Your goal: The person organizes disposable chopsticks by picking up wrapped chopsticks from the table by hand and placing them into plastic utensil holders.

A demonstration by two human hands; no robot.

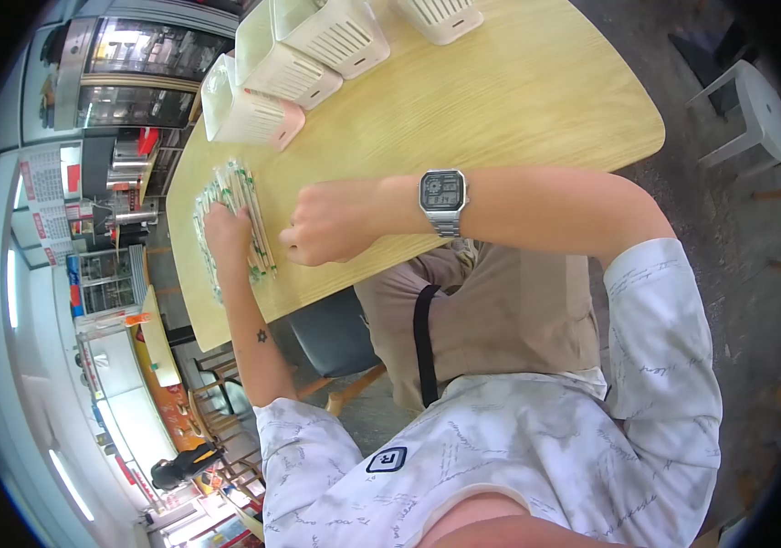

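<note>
The wrapped sticks (249, 205) lie in a loose bundle on the pale wooden surface (500, 100), at the left of the frame, below the white slotted containers (322, 46) of the upper left. The left hand (228, 236) is on the bundle with its fingers bent; whether it grips some sticks or only presses them, I cannot tell. The right hand (331, 219) is just beside, toward the centre, narrow, with the fingers folded in; I see nothing held in it.

The bundle looks uneven, with tips at different heights and some sticks slanting. To handle it well, I think the left hand should keep light, even pressure, and the right hand should work from the free side, with fingers flat along the sticks. The thin wrappers probably slide easily, so small, slow pushes seem better than a hard squeeze.
</note>
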